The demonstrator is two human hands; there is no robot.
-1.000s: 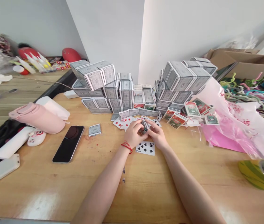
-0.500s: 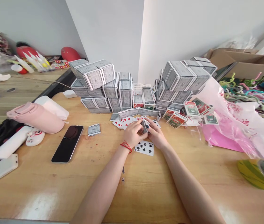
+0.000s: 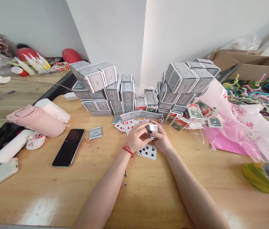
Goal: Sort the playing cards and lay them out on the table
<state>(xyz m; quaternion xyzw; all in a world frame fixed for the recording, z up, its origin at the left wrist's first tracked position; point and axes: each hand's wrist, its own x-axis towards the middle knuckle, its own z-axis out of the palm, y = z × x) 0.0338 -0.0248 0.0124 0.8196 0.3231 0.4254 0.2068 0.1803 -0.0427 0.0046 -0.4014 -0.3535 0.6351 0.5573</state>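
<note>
A small box-shaped piece of folded playing cards (image 3: pixel 153 128), pale on the side facing me, sits between my hands. My left hand (image 3: pixel 136 138) is closed on its left side with thumb and fingers. My right hand (image 3: pixel 163 140) wraps its right side, the thumb lying across the front. Just below lies a seven of spades (image 3: pixel 146 152), face up. Several heart cards (image 3: pixel 126 125) are fanned out beyond my left hand. Behind them stands a row of folded card strips (image 3: pixel 134 115). Further left rests a flat folded card piece (image 3: pixel 95 133).
Stacks of folded-card blocks rise at the left (image 3: pixel 96 81) and right (image 3: pixel 184 79). Card boxes (image 3: pixel 179 122) lie near a pink plastic bag (image 3: pixel 229 114). A phone (image 3: pixel 69 147), a pink bottle (image 3: pixel 35 119) and a tape roll (image 3: pixel 265 178) are on the table (image 3: pixel 82 194).
The folded card piece has been turned so a pale side faces me. My right hand has curled round it, its thumb now across the front. The left hand has barely moved.
</note>
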